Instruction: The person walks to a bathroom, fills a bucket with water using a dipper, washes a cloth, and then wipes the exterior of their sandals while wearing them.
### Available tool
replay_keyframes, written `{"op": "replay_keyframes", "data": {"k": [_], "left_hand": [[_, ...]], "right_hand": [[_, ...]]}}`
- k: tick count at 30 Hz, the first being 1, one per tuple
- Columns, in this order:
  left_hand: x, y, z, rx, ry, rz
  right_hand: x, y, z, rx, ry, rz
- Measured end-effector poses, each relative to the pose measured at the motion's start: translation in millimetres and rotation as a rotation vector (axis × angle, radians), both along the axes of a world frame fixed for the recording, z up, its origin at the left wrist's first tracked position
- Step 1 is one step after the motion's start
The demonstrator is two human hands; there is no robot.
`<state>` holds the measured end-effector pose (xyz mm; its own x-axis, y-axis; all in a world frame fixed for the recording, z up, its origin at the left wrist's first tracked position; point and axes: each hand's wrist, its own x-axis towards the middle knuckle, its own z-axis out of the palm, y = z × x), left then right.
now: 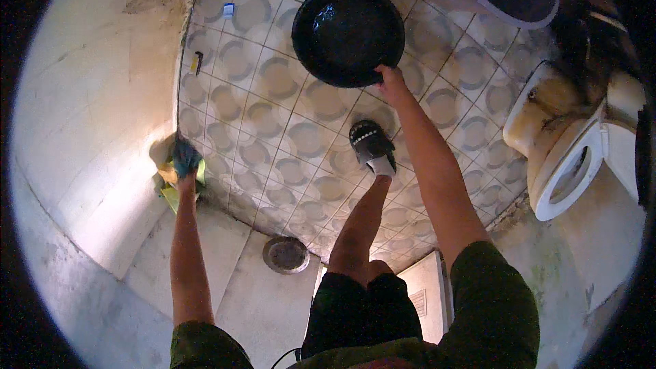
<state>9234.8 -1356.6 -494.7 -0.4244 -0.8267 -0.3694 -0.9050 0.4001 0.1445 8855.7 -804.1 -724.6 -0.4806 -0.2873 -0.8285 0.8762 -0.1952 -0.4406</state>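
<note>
My right hand point(391, 83) grips the near rim of a round black basin point(348, 34), out in front above the tiles. The basin's inside looks wet and shiny on the left. Off to the left, my left hand point(184, 176) reaches to the room's corner. A dark teal, crumpled bundle point(185, 156) covers its fingers; it looks like cloth, but I cannot tell its kind. Touching or just behind it is a yellow-green thing point(170, 196), partly hidden by my hand and wrist.
A slippered foot point(372, 145) stands on the patterned tile floor point(290, 133). A stained toilet point(564, 171) is at the right. A large tub point(526, 0) stands at far right. Near the left wall lie a small yellow-and-black object point(197, 63) and a blue-white packet point(228, 10). A round grey dish point(286, 255) is below.
</note>
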Motion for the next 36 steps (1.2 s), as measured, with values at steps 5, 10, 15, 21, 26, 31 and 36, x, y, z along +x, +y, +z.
{"op": "replay_keyframes", "data": {"k": [5, 10, 15, 21, 26, 31, 36], "left_hand": [[75, 77, 77, 0.128, -0.342, 0.257], [79, 136, 122, 0.083, -0.529, 0.157], [167, 127, 161, 0.215, -0.190, 0.000], [138, 149, 170, 0.289, -0.535, 0.174], [115, 138, 154, 0.328, -0.502, 0.078], [103, 125, 139, 0.350, -0.474, 0.016], [103, 119, 140, 0.353, -0.459, -0.027]], "right_hand": [[52, 51, 37, 0.100, 0.072, -0.010], [140, 161, 114, 0.357, 0.311, 0.113], [156, 224, 287, 0.178, -0.195, -0.722], [230, 368, 392, 0.326, -0.174, -0.909], [239, 483, 454, 0.226, -0.204, -1.033], [212, 590, 460, 0.687, -0.250, -0.698], [208, 633, 426, 0.921, -0.014, -0.631]]}}
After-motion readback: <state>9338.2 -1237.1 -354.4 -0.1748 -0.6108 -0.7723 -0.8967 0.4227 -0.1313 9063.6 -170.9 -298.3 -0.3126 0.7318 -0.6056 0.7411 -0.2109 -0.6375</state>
